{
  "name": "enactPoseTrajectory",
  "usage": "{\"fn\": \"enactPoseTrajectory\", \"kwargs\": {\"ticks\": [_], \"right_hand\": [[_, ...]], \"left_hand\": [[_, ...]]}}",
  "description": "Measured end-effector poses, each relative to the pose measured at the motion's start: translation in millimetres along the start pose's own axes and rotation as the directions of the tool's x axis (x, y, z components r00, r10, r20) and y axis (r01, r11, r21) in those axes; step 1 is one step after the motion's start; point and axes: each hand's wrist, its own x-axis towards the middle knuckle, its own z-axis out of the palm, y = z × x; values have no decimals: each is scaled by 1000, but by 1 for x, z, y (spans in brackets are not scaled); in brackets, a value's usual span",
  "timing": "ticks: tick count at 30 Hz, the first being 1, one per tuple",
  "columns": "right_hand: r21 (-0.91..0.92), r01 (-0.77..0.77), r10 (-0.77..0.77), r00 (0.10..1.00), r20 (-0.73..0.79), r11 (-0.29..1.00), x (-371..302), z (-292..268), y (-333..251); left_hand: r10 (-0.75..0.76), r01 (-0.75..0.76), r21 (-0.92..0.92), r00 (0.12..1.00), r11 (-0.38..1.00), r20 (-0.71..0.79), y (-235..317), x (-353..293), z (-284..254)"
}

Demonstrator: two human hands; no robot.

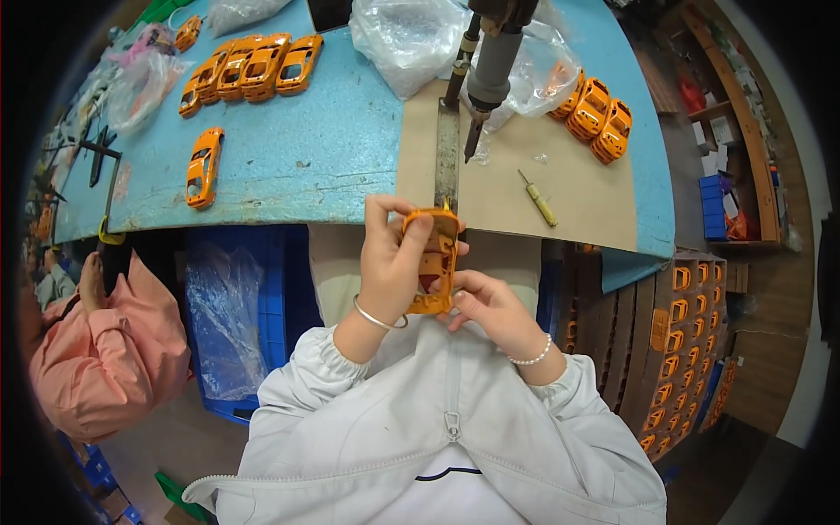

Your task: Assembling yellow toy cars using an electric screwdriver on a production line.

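An orange toy car body point(431, 267) is held up at the table's front edge, its hollow inside turned toward me. My left hand point(391, 254) grips it along its left side, thumb across the upper part and fingers behind. My right hand point(497, 308) has its thumb and fingertips closed on the lower right edge of the same shell. Just beyond the shell, a metal bar point(447, 157) runs away from me across the brown board. A pointed tool head point(475, 131) on a grey cylinder hangs over that bar.
On the blue table point(324, 166) lie a single car shell point(204, 168), a row of shells point(254, 66) and stacked shells point(599, 118). A yellow-handled screwdriver point(538, 199) rests on the brown board point(586, 197). Plastic bags point(407, 39) stand behind. Another person's pink sleeve point(118, 350) is at left.
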Motion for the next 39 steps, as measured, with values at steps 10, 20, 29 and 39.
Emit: {"fn": "enactPoseTrajectory", "kwargs": {"ticks": [10,20,29,39], "right_hand": [[636,-9,-58,995,84,772,10,8,-33],[743,29,-103,993,53,669,-20,21,-65],[784,36,-64,998,5,620,-24,26,-72],[786,35,-45,999,-10,618,-23,21,-70]], "left_hand": [[-154,155,-275,988,949,24,0,31,-1],[0,17,-107,988,994,157,23,30,6],[28,-12,-86,982,996,186,27,31,8],[-65,100,-194,982,976,175,25,25,8]]}}
